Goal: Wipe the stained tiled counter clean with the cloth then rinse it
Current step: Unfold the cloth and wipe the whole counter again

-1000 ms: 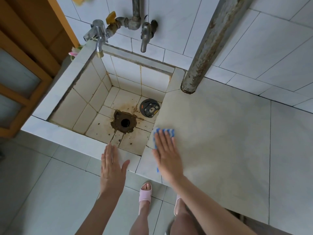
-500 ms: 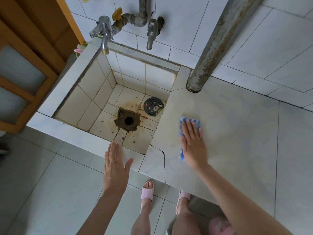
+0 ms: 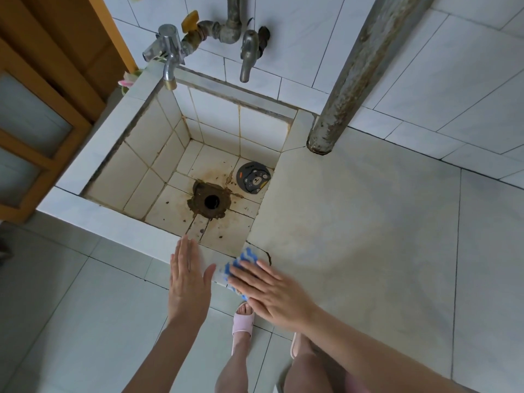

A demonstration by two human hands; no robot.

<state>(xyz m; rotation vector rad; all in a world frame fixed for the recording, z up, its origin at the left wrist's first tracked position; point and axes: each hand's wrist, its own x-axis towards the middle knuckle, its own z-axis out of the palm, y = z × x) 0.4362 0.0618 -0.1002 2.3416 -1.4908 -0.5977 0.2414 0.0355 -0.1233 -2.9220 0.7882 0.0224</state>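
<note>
As one goes from the left, a wooden door frame (image 3: 42, 123) stands well apart from the fingers, and beside it is the tiled sink (image 3: 93, 214) with two taps (image 3: 167, 52) above its far wall. The left hand (image 3: 188, 282) is flat and released, its fingers (image 3: 185, 251) straight, close together and holding nothing; their tips lie over the front rim of the sink, but I cannot tell if they touch it. Beyond these fingertips, on the sink floor, is the dark, dirty drain hole (image 3: 210, 201), and a little to the right of it lies a round grey cover (image 3: 253, 177) with a bear picture. Just beside the left thumb is the blue and white cloth (image 3: 241, 262), which lies on the near corner of the counter (image 3: 368, 236), where it meets the front rim of the sink. The right hand (image 3: 272, 290) presses on the cloth with straight, slightly spread fingers (image 3: 249, 272); they are not curled round it, and the cloth shows ahead of the fingertips and under them. A dark crack (image 3: 268, 256) in the tile runs just beyond these fingers. Under both hands a foot in a pink slipper (image 3: 243, 321) stands on the floor (image 3: 71, 307). Far from the right fingers, a rusty pipe (image 3: 360, 72) comes down to the back of the counter, whose surface has a brownish tint.
</note>
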